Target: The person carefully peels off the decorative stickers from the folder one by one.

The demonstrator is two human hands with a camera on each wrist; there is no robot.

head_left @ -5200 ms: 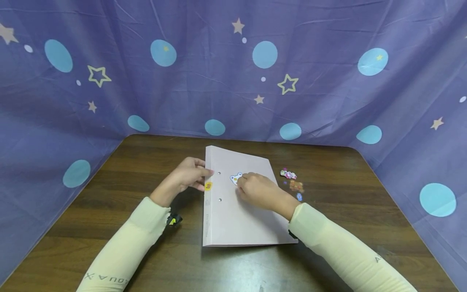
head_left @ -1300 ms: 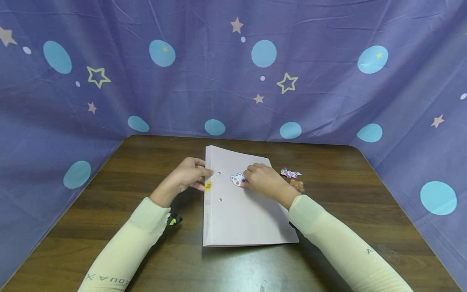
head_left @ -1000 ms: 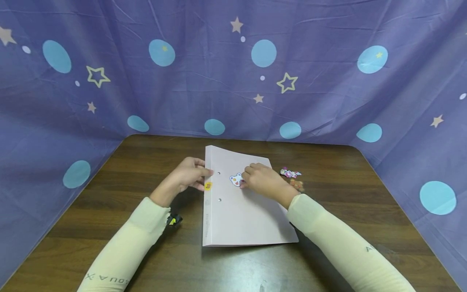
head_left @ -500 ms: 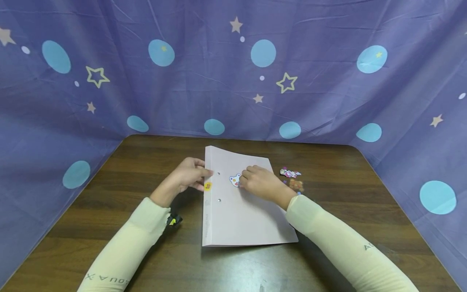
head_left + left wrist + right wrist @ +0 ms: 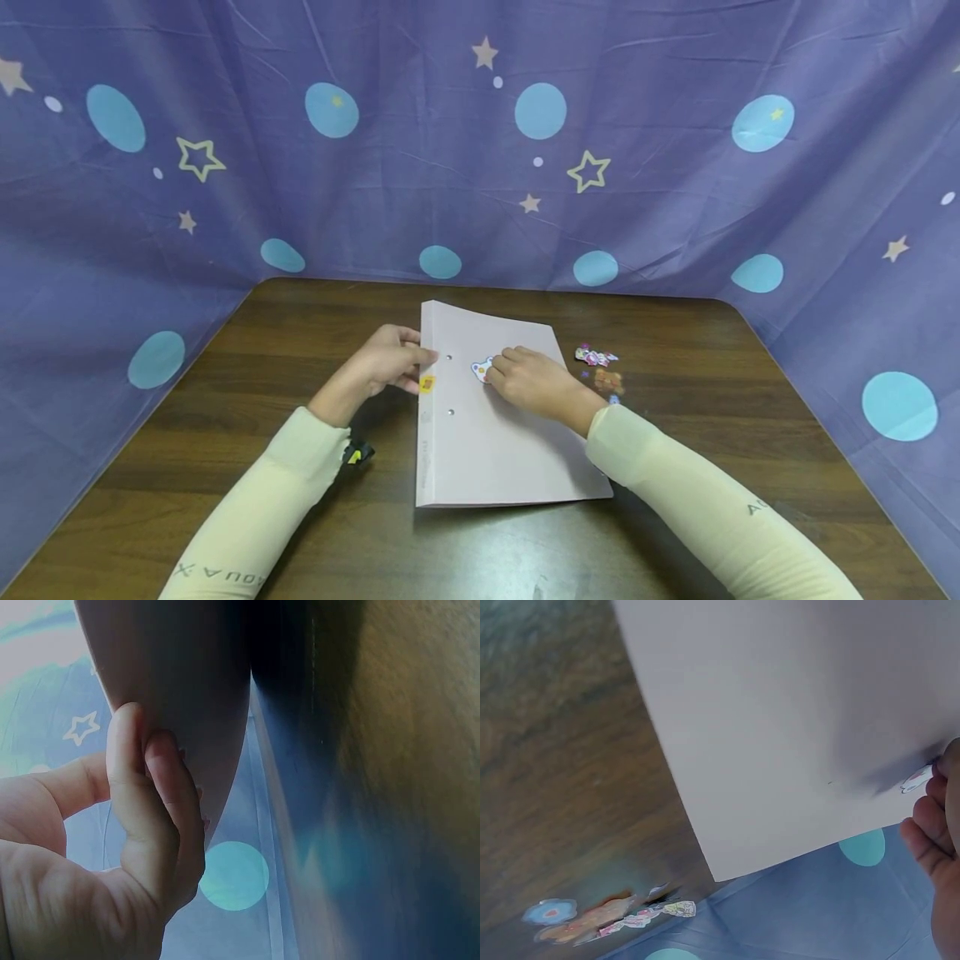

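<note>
A pale pink folder (image 5: 510,454) lies on the table, its spine side raised. My left hand (image 5: 390,360) grips the spine edge, thumb on the upper face and fingers (image 5: 169,787) against the back in the left wrist view. On the cover is a white bear-face sticker (image 5: 479,369). My right hand (image 5: 531,382) is over the bear sticker's right part, fingers curled, fingertips touching it and hiding that part. In the right wrist view only a sliver of the bear sticker (image 5: 916,779) shows by the fingertips. A small yellow-orange sticker (image 5: 427,384) sits on the spine.
Right of the folder on the brown wooden table (image 5: 712,400) lie a pink-and-white figure sticker (image 5: 596,357), a brown one (image 5: 608,381) and a small blue one (image 5: 614,400). A purple curtain (image 5: 450,208) with stars and dots surrounds the table.
My right hand has slid slightly left and down, covering more of the bear sticker than a second ago. The bear sticker, the folder and my left hand have stayed in place.
</note>
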